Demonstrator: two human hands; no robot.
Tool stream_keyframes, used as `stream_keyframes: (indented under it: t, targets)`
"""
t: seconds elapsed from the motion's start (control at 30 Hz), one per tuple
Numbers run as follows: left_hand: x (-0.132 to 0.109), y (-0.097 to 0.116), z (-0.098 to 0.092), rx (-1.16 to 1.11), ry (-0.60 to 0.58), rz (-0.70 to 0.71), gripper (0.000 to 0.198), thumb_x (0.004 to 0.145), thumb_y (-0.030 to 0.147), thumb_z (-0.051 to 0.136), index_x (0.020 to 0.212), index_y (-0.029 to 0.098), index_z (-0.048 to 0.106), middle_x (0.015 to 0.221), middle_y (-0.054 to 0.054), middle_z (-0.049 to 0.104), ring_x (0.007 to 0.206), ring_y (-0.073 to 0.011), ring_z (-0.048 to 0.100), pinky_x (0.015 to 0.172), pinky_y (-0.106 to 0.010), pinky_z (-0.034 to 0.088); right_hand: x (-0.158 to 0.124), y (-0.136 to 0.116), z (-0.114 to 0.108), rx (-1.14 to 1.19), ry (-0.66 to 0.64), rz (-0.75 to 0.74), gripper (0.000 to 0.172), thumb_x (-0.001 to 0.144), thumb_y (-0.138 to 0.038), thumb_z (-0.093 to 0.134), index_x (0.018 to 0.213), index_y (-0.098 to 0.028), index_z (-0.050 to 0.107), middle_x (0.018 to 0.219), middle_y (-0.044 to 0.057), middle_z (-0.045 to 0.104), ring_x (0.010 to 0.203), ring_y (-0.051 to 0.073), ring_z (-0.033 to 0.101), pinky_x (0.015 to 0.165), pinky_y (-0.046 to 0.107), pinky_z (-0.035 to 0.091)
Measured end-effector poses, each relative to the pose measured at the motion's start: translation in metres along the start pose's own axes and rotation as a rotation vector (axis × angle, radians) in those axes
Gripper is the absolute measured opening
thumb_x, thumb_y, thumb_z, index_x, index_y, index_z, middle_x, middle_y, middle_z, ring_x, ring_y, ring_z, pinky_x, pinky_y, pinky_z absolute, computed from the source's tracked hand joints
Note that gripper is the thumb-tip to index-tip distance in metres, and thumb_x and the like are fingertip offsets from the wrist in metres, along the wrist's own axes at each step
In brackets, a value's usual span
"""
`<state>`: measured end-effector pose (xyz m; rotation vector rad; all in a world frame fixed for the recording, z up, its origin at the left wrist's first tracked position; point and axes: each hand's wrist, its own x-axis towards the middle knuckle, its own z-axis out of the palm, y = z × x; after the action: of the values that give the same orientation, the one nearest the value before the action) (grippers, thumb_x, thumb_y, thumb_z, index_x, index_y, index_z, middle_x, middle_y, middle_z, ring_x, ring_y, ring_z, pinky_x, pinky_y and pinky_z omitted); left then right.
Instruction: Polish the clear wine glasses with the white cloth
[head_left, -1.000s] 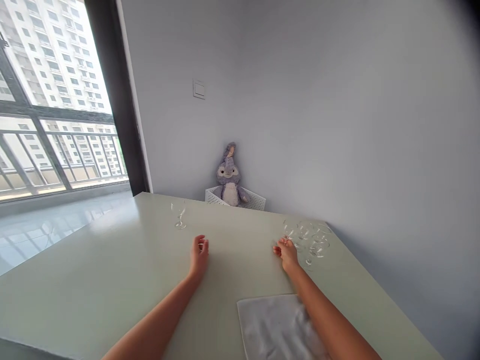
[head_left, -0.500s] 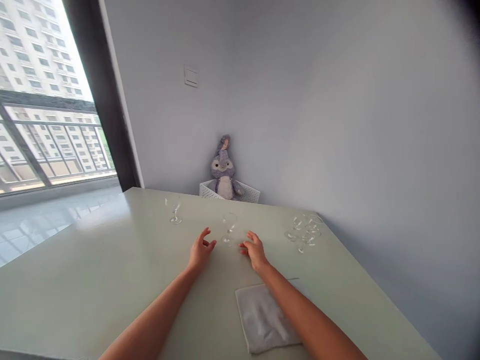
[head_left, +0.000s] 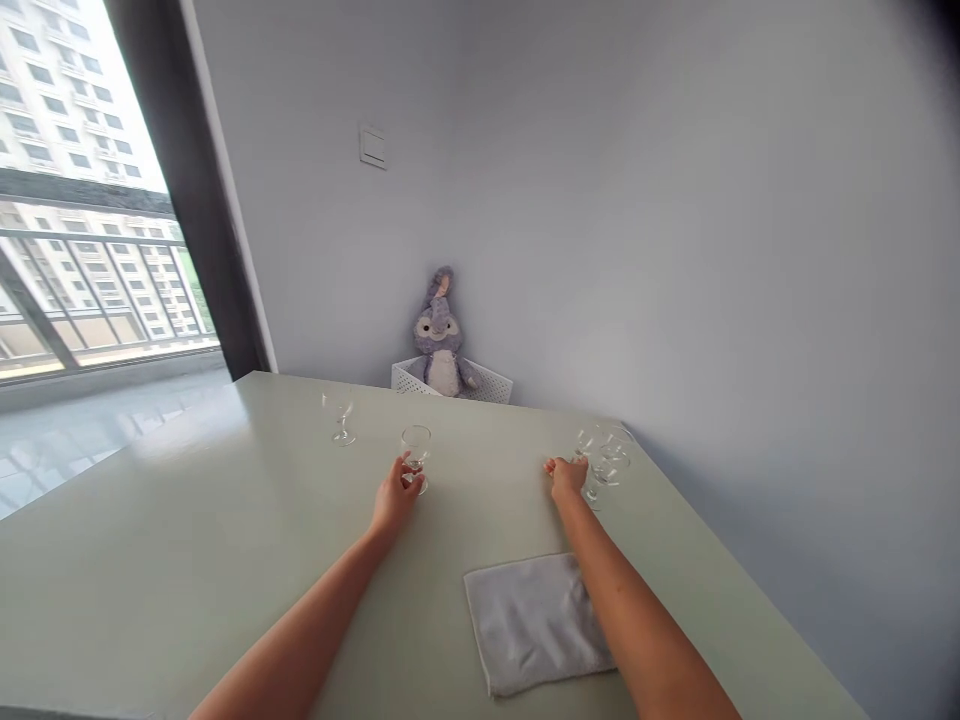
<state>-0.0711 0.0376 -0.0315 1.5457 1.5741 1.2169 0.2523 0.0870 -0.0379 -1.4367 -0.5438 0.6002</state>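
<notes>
My left hand (head_left: 394, 493) grips the stem of a small clear stemmed glass (head_left: 415, 443) that stands upright on the pale green table (head_left: 187, 540). A second clear glass (head_left: 338, 410) stands alone farther left and back. My right hand (head_left: 567, 475) reaches to a cluster of several clear glasses (head_left: 606, 458) near the table's right edge, fingers curled at the nearest glass; whether they have closed on it I cannot make out. A grey cloth (head_left: 529, 622) lies flat by my right forearm.
A grey plush rabbit (head_left: 438, 336) sits in a white perforated basket (head_left: 490, 381) behind the table's far edge, against the wall. A large window with a dark frame (head_left: 180, 190) is at the left. A wall switch (head_left: 373, 146) is above.
The glass that stood between my hands has moved left with my left hand now on its stem. My right hand has gone back right to the cluster of glasses.
</notes>
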Motion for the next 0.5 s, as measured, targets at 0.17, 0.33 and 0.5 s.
stream_keyframes:
  t: [0.17,0.33,0.5]
  targets:
    - [-0.002,0.0,-0.001,-0.06,0.048,-0.067,0.033,0.077,0.035,0.045,0.106,0.021,0.053,0.07,0.001,0.059,0.055,-0.0098,0.052,0.054,-0.021,0.039,-0.009,0.003,0.008,0.01,-0.026,0.037,0.041,0.056,-0.023,0.054,0.096,-0.02,0.045,0.075,-0.004,0.048,0.047,0.005,0.05,0.045,0.02,0.045]
    - [0.003,-0.004,-0.015,-0.077,0.146,-0.119,0.025,0.077,0.034,0.044,0.095,0.021,0.056,0.076,0.0,0.059,0.056,-0.0098,0.053,0.053,-0.021,0.038,-0.053,0.007,0.02,-0.032,-0.215,0.024,0.03,0.057,-0.033,0.056,0.082,-0.018,0.051,0.071,-0.003,0.052,0.048,0.007,0.051,0.042,0.02,0.043]
    - [0.02,-0.018,-0.047,-0.113,0.315,-0.216,0.022,0.076,0.029,0.044,0.095,0.02,0.052,0.081,-0.002,0.057,0.055,-0.0093,0.052,0.049,-0.02,0.039,-0.103,0.012,0.033,-0.086,-0.444,-0.013,0.033,0.059,-0.041,0.058,0.082,-0.016,0.058,0.071,0.002,0.06,0.05,0.01,0.053,0.043,0.021,0.042]
